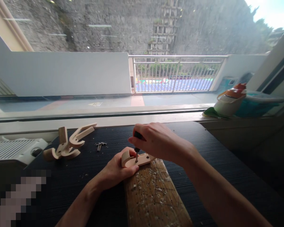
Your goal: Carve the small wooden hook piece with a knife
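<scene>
My left hand (pixel 123 167) is closed round the curved end of a pale wooden hook (pixel 143 160), which lies at the far end of a worn wooden board (pixel 153 192). A screwdriver (pixel 137 149) stands nearly upright in my right hand (pixel 150 137), its fingers wrapped round the dark handle. The tip of the screwdriver meets a hole or screw in the flat part of the hook, close to the curve. Another dark hole shows further right on the hook. My right hand partly covers the handle and the hook's far end.
Several more wooden hooks (pixel 67 146) lie piled at the table's left. Beside them is a small heap of screws (pixel 100 146) on the black table (pixel 104 164). A white heater (pixel 16 151) stands left. A white bucket (pixel 228 104) and a teal bin (pixel 255 104) sit right, by the window.
</scene>
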Available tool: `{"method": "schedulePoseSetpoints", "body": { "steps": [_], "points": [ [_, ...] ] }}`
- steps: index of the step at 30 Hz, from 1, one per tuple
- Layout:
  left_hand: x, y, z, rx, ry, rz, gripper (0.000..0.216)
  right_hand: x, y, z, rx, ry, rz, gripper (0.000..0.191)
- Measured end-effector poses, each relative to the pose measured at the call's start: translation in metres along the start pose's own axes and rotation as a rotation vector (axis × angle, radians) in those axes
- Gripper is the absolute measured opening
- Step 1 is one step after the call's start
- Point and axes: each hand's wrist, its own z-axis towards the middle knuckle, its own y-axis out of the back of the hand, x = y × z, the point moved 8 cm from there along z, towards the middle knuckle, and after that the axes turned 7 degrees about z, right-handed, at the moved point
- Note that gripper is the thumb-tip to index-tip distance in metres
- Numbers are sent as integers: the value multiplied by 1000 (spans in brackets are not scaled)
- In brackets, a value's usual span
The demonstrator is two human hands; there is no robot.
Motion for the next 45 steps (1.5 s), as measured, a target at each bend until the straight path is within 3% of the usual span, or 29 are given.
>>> {"method": "schedulePoseSetpoints", "body": {
  "steps": [4, 9, 28, 35, 45],
  "points": [
    [0, -1, 0, 16, -9, -39, 29, 6, 4, -3, 6, 59, 49, 24],
    [-5, 1, -1, 10, -46, -44, 27, -4, 14, -4, -28, -13, 25, 27],
    [-1, 2, -1, -8, -15, -10, 34, 1, -1, -2, 51, 36, 99, 22],
    [-2, 4, -1, -26, 7, 4, 35, -1, -9, -3, 147, 30, 169, 20],
    [-1, 0, 1, 2, -7, -25, 30, 3, -17, 8, 1, -13, -27, 28]
  ]
}}
